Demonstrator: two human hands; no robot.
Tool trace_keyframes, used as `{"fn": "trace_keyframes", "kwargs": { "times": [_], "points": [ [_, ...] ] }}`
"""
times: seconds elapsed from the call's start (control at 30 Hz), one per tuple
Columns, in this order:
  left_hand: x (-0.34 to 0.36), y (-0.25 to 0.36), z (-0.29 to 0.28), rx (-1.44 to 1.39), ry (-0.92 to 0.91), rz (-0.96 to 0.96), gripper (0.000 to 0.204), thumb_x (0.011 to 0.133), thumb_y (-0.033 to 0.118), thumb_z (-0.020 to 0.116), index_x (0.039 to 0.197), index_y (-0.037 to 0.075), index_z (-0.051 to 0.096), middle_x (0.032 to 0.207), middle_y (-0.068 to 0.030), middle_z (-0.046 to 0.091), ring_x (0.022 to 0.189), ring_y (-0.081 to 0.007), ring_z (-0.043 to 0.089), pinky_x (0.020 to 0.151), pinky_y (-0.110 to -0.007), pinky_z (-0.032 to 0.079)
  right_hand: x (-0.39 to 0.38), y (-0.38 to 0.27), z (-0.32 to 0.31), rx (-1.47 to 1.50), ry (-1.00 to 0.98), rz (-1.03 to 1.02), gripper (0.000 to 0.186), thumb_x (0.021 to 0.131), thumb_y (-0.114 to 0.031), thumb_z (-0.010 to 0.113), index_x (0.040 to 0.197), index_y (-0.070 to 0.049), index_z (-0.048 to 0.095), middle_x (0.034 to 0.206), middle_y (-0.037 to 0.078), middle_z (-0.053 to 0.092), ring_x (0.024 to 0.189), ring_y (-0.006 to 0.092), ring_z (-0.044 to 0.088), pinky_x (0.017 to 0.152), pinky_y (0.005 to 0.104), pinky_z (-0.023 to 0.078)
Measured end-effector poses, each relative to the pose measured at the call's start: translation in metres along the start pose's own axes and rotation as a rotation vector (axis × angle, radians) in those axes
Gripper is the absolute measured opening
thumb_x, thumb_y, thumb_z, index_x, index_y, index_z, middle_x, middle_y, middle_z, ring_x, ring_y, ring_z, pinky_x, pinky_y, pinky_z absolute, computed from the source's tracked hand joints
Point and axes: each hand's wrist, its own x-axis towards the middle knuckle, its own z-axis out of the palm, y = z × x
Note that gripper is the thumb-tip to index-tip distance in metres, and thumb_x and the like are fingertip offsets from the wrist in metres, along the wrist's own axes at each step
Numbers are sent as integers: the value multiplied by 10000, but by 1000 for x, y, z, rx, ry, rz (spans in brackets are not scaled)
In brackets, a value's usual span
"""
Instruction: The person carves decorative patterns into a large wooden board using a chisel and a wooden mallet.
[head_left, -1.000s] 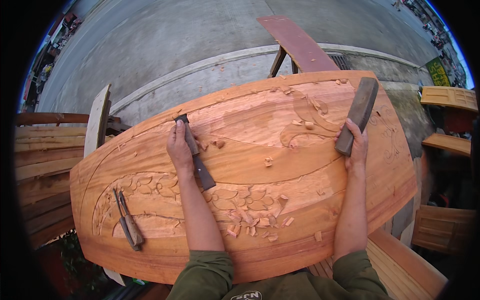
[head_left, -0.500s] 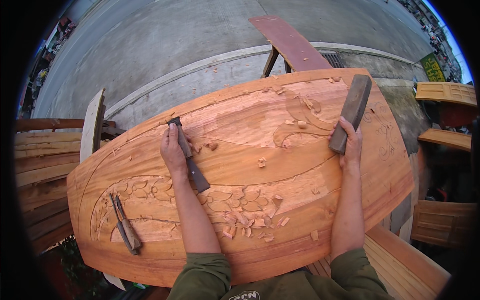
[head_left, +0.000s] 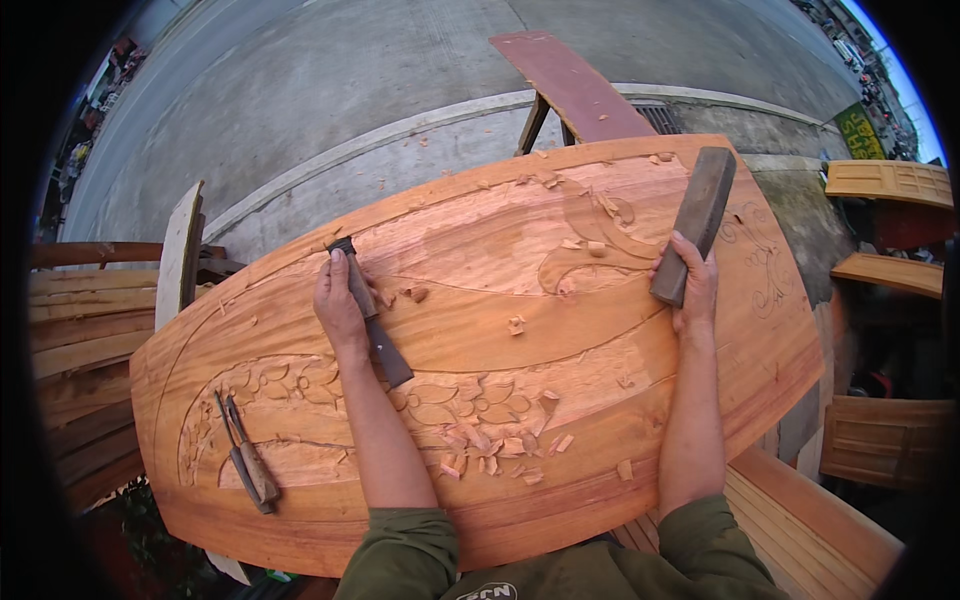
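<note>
A large wooden panel [head_left: 480, 330] lies before me, with carved leaves and scrolls in sunken fields. My left hand [head_left: 340, 305] is closed round the handle of a broad chisel [head_left: 388, 352], whose dark flat blade points toward me over the panel; whether it touches the wood I cannot tell. My right hand [head_left: 693, 285] grips a heavy squared wooden block [head_left: 705, 215] by its lower end, its far end slanting up and away. Curled shavings [head_left: 490, 445] lie scattered by the carved flowers. At the panel's left rest two thin carving chisels [head_left: 245, 460], side by side, out of my hands.
Beyond the panel, a reddish plank [head_left: 575, 85] rests on a dark support above the concrete pavement. Stacked boards [head_left: 85, 350] fill the left side. Panelled wooden doors [head_left: 885, 440] stand at the right, and a slatted wooden piece [head_left: 800, 530] lies under the panel's near right corner.
The whole scene has shifted slightly left as the view moved. Both hands keep their holds on the chisel and the wooden block, nearly unmoved over the panel.
</note>
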Motion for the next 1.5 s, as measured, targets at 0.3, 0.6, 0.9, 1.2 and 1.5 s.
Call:
{"fn": "trace_keyframes", "kwargs": {
  "times": [0.3,0.6,0.9,1.2,1.5],
  "points": [
    [0,1,-1,13,-19,18,400,1129,418,588,955,66,669,739,-44,654,570,-112,608,523,-265,505,0,-1,0,-24,-2,-9,363,977,-225,764,1216,-58,547,902,71,634,692,175,679,586,332,608],
    [3,-3,-4,3,-21,7,395,1132,424,578,987,70,677,748,-55,665,566,-129,625,511,-273,506,-1,-1,2,-18,-10,-14,361,970,-227,770,1202,-64,545,898,71,638,686,172,682,582,329,609],
    [2,-2,-2,36,-7,10,397,1136,420,570,978,71,674,746,-49,668,554,-122,621,513,-264,501,0,-1,1,-32,-11,-8,354,988,-234,756,1213,-64,543,908,77,650,703,175,688,594,331,615],
    [1,-2,-2,18,-15,11,416,1129,432,578,955,66,673,745,-57,668,563,-128,621,515,-271,507,0,-1,0,1,-7,-7,348,969,-208,774,1192,-60,551,894,72,642,685,175,684,575,333,605],
    [4,-5,-4,22,-21,-3,418,1126,441,583,943,73,660,739,-51,652,552,-127,614,503,-275,511,-2,3,1,-8,5,-11,335,974,-213,765,1182,-63,551,898,77,649,692,178,687,580,345,613]
  ]
}}
